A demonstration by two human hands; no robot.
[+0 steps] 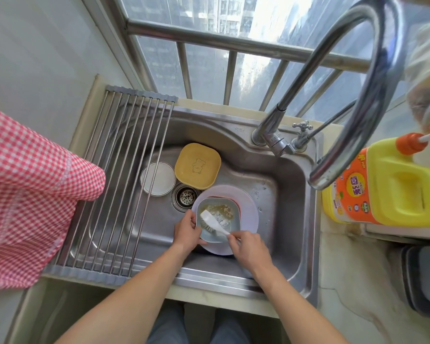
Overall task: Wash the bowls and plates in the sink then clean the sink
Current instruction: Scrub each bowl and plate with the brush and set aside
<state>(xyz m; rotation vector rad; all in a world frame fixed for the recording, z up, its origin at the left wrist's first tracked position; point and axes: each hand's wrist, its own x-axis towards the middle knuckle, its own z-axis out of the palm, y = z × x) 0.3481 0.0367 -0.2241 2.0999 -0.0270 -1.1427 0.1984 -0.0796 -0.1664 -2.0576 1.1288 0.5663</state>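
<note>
In the steel sink (291, 219) a light blue square bowl (231, 219) with brownish food residue lies on a pink dish and a lilac round plate (248, 207). My left hand (186, 232) grips the blue bowl's left rim. My right hand (248, 247) holds the handle of a white dish brush (214, 220), whose bristles rest inside the bowl. A yellow square plate (197, 166) with a bear drawing and a white round plate (158, 178) lie at the back of the sink, beside the drain strainer (186, 196).
A roll-up drying rack (124, 170) covers the sink's left part. A red checked cloth (27, 194) hangs at the left. The curved faucet (372, 83) arches over the right side. A yellow detergent jug (387, 187) stands on the right counter.
</note>
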